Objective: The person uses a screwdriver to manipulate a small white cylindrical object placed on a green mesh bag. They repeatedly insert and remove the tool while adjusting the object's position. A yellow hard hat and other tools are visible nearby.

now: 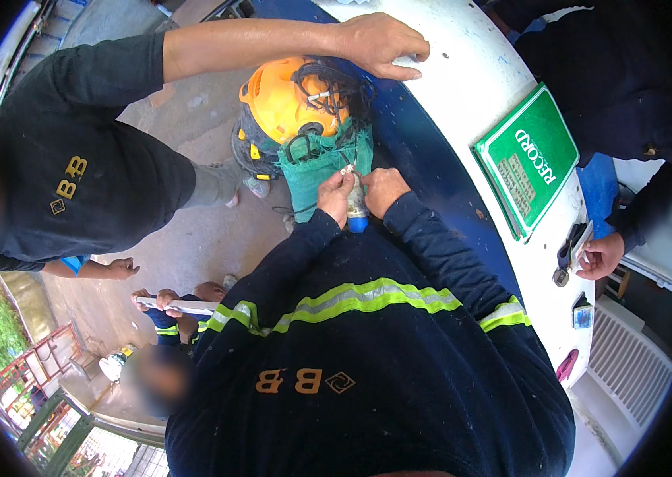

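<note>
In front of my body, my left hand (pixel 336 197) is closed around a worn grey cylinder (pixel 357 205) with a bright blue end pointing toward me. Its exact kind is unclear. My right hand (pixel 384 191) has its fingers curled in against the cylinder's far end, where something small and pale shows between the hands. Just beyond them is a green woven sack (pixel 304 184), with dark cord at its top. Behind the sack sits an orange and black machine (pixel 280 99), looking like a shop vacuum, with a tangle of black cable on it.
A white counter (pixel 463 87) with a dark blue front curves along my right, bearing a green record book (pixel 526 159). One person's hand (pixel 383 46) rests on it; another's hand (pixel 602 256) holds something pale. Two people stand left, one with a long white piece (pixel 181 305).
</note>
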A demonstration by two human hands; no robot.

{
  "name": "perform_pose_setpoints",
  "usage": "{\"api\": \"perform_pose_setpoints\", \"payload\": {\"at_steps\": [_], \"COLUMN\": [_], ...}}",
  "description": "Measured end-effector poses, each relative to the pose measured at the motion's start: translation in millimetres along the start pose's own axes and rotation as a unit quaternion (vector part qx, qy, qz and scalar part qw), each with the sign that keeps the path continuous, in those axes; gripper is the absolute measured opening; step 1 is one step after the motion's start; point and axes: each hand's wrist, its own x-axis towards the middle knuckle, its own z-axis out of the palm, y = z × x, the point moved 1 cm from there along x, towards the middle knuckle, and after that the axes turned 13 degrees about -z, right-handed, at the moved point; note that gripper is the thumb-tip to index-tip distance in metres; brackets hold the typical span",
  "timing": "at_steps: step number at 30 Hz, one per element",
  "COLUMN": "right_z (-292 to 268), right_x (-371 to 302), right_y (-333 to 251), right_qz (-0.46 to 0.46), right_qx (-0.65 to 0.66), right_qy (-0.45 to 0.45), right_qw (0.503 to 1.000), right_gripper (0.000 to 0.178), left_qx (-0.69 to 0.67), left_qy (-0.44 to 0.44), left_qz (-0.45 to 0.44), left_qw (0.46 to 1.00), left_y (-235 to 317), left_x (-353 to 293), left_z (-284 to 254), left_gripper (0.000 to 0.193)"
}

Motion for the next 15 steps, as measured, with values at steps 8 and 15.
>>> {"api": "perform_pose_setpoints", "payload": {"at_steps": [8,15], "right_z": [0,-23], "right_x": [1,28], "right_y": [-6,29], "right_qz": [0.01,-0.101], "right_qx": [0.038,0.049], "right_qy": [0.018,-0.097], "right_qw": [0.999,0.989], "right_gripper": [0.018,0.019], "left_qx": [0.028,-0.006], "left_qy": [0.046,0.044], "left_qz": [0.021,-0.036], "left_qw": [0.998,0.998], "left_y": [6,6], "left_x": [-6,-4], "left_z": [10,10], "left_gripper": [0.026,0.024]}}
